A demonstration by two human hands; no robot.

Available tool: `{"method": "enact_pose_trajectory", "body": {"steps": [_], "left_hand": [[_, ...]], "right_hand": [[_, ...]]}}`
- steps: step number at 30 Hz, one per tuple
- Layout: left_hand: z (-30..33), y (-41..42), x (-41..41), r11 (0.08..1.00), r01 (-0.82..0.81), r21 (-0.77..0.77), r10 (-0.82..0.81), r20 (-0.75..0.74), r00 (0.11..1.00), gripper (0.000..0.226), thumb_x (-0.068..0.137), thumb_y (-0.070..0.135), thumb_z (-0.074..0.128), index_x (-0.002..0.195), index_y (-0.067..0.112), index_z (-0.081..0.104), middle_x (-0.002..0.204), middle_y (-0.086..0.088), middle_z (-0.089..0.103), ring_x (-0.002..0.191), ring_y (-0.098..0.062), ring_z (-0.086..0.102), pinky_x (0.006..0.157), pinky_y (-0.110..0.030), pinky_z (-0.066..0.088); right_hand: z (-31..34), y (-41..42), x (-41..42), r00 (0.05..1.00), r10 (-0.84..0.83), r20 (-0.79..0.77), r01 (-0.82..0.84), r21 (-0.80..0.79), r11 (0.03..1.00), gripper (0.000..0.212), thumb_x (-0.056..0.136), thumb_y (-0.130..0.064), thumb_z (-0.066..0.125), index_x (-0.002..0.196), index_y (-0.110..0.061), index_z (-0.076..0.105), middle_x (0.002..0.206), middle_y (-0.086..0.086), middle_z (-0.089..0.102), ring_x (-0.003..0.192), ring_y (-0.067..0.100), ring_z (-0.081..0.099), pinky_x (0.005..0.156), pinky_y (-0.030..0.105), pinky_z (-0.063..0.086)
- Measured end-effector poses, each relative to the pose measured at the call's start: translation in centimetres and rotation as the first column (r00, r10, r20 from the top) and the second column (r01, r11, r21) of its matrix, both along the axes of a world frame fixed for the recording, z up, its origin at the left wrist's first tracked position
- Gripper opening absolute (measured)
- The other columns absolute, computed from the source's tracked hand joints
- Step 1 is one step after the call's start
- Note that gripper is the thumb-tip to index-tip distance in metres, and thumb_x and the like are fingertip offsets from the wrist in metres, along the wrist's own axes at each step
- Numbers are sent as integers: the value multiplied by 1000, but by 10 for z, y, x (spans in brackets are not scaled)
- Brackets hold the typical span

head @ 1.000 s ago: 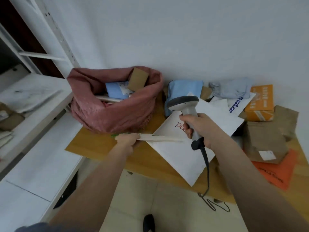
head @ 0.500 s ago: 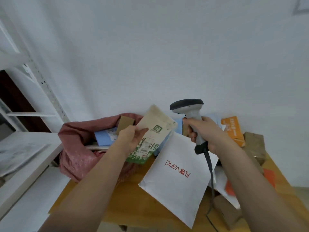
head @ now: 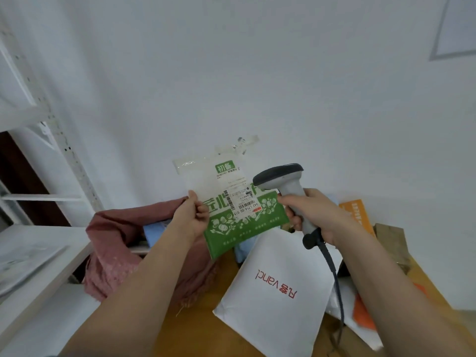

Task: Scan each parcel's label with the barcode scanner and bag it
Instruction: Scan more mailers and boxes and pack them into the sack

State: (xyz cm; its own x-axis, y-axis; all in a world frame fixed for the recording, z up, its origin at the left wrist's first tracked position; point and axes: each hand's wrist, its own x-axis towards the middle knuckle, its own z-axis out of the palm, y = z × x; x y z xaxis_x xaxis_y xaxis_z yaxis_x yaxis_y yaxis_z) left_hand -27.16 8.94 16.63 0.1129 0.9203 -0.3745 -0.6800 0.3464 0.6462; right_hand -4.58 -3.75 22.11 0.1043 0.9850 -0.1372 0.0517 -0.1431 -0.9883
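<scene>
I've lifted the parcel (head: pixel 239 204) off the table, pinched upright in my left hand (head: pixel 192 219), label now facing the scanner (head: pixel 286 188) gripped just beside it in my right hand (head: pixel 315 215), ready to scan

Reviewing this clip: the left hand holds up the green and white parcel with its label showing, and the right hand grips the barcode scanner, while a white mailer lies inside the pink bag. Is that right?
Not quite. The head view shows the white mailer lying on the wooden table beside the pink bag, not inside it. The rest holds: the left hand holds up the green and white parcel with its label showing, and the right hand grips the barcode scanner.
</scene>
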Motion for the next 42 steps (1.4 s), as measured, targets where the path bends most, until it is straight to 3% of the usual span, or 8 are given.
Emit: {"method": "enact_pose_trajectory", "body": {"steps": [12,16,19,27,32,35,39,42], "left_hand": [[2,26,-27,999,-30,39,37,-214,976,36,102,40,42,73,18,40,37,8,31,27,-3,27,27,-15,19],[10,24,-24,965,242,105,-42,-845,534,35,99,34,52,72,12,49,45,1,40,36,-9,35,33,-16,25],[22,15,-9,867,486,112,0,-974,225,27,99,31,53,88,8,64,43,1,53,34,-9,48,38,-17,38],[37,-10,30,613,790,6,81,-995,-55,27,97,29,55,83,7,64,57,-8,68,53,-15,66,59,-24,56],[30,-5,22,695,584,418,304,-908,289,52,83,23,75,130,21,52,96,0,71,85,-12,68,77,-36,58],[8,11,1,921,162,354,335,-933,134,101,65,44,87,145,19,30,134,-12,43,126,-28,45,100,-47,44],[-26,5,-20,975,221,-22,-182,-650,738,55,77,32,80,118,3,58,108,-8,69,99,-21,62,77,-32,49],[-47,-2,-23,931,362,40,-326,-354,877,41,87,15,65,127,10,59,121,-14,67,114,-33,62,92,-52,50]], "right_hand": [[8,2,-6,940,142,309,-170,65,983,19,89,-18,62,77,-8,51,51,1,51,47,18,42,62,35,41],[-2,11,-5,938,-8,347,-64,196,978,16,86,-21,69,94,-14,57,57,-5,63,49,14,49,55,30,46],[-16,23,-10,933,-205,297,102,327,939,27,80,-23,76,99,-18,57,77,-6,70,56,9,56,58,26,47],[-51,48,-18,878,-255,405,164,245,955,51,68,-28,86,108,-19,55,97,-7,66,88,14,63,74,33,53],[-63,55,-20,906,-329,264,276,219,936,30,80,-15,75,99,-16,53,83,-3,58,73,14,56,62,27,46],[-63,57,-13,924,-382,1,377,155,913,26,81,-12,75,91,-19,52,84,6,61,70,21,57,71,39,52],[-61,55,-5,905,-391,-166,412,121,903,24,84,-12,74,94,-16,53,75,5,59,58,17,53,64,38,52],[-64,54,-4,916,-375,-141,391,104,915,24,82,-12,75,95,-13,55,70,6,56,54,17,49,66,41,53]]}}
